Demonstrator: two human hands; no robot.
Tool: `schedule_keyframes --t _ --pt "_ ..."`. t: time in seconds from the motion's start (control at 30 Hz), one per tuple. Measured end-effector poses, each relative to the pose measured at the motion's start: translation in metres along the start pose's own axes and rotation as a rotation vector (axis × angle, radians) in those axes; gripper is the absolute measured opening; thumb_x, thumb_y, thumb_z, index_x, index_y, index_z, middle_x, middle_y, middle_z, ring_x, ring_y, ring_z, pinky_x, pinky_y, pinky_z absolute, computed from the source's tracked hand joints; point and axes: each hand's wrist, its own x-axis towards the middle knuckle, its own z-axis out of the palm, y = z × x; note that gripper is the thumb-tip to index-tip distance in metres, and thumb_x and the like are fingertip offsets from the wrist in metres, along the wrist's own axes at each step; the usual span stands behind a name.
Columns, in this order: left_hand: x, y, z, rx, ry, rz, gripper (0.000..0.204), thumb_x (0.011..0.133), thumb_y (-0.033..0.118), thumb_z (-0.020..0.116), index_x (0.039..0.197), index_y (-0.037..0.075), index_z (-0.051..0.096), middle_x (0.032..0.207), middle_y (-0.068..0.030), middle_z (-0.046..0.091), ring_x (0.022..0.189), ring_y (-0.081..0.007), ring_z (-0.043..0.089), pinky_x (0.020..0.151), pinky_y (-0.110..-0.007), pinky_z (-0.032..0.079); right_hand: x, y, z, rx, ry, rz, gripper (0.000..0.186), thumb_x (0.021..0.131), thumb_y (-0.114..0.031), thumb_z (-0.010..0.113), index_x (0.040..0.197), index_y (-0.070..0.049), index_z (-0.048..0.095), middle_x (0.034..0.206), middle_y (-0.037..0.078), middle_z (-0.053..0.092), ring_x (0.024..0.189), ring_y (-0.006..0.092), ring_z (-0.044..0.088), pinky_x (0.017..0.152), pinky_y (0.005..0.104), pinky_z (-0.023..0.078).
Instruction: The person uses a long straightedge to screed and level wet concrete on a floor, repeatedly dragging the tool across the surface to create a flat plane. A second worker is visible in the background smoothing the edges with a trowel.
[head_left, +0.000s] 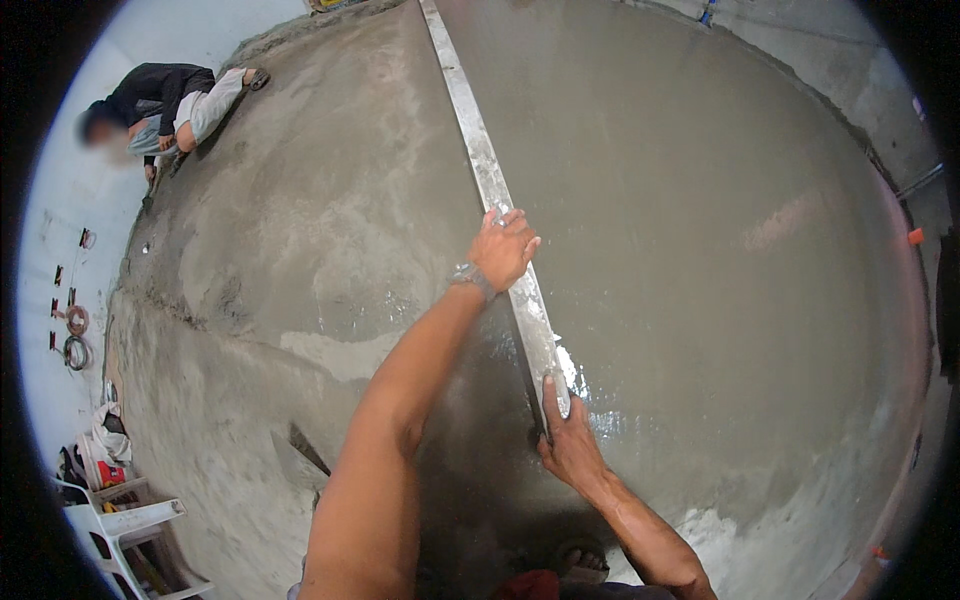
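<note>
L hand [503, 250] is gripping the long metal straightedge [478, 150] partway up its length, fingers curled over the top edge, palm pressing down; grey wristwatch [472, 279] is sitting on that wrist. R hand [570, 440] is holding the near end of the same straightedge, index finger lying along the bar, rest of the fingers wrapped at its side, so mostly closed on it. Straightedge is lying flat on the wet cement floor [700, 250], running from near the person's feet diagonally away to the far edge of the slab. Cement to the R of the bar is looking smooth & even w/ a wet sheen near the R hand; cement to the L is rougher, patchy, w/ lighter streaks & ridges. Both forearms are coming in from the lower edge, bare. Sandalled foot [585, 562] is showing at bottom, just below the R hand.

Another person [165, 105] in dark top & light trousers is crouching at the far L edge of the slab, well apart. White plastic chair [125, 525] is standing at lower L beside some bags & clutter. Cable coils [76, 337] are lying on the pale floor at L.
</note>
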Motion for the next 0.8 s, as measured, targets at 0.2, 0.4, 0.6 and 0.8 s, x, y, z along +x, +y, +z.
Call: schedule_keyframes --t 0.2,0.4,0.6,0.8 --pt "0.003 0.003 -0.003 -0.027 0.011 0.018 0.029 0.093 0.026 0.046 0.094 0.004 0.065 0.107 -0.0145 0.059 0.124 -0.0296 0.043 0.106 -0.052 0.024 -0.003 -0.002 -0.008 -0.048 0.026 0.014 0.090 0.075 0.000 0.062 0.147 -0.003 0.007 0.108 0.029 0.035 0.096 0.0438 0.045 0.084 0.0477 0.044" --pt "-0.001 0.006 0.000 0.012 0.055 0.029 0.029 0.093 0.026 0.046 0.092 0.003 0.065 0.106 -0.0154 0.059 0.121 -0.0308 0.045 0.105 -0.053 0.025 -0.003 0.001 -0.006 -0.070 -0.033 0.036 0.091 0.075 0.000 0.063 0.146 -0.002 0.008 0.108 0.028 0.035 0.095 0.0437 0.044 0.083 0.0481 0.043" --pt "0.002 0.007 -0.011 -0.022 -0.055 -0.020 0.033 0.094 0.028 0.044 0.094 0.004 0.066 0.112 -0.0156 0.059 0.123 -0.0309 0.044 0.107 -0.052 0.024 0.000 0.006 0.001 -0.005 0.021 -0.039 0.092 0.073 0.000 0.064 0.146 -0.003 0.008 0.109 0.029 0.035 0.096 0.0444 0.044 0.084 0.0488 0.042" --pt "0.002 0.006 -0.006 0.031 -0.025 -0.007 0.032 0.095 0.028 0.044 0.095 0.005 0.066 0.113 -0.0162 0.059 0.123 -0.0307 0.044 0.108 -0.052 0.023 0.000 0.008 -0.001 -0.056 0.014 -0.017 0.091 0.074 0.000 0.063 0.146 -0.004 0.009 0.112 0.031 0.035 0.098 0.0455 0.044 0.084 0.0499 0.043"
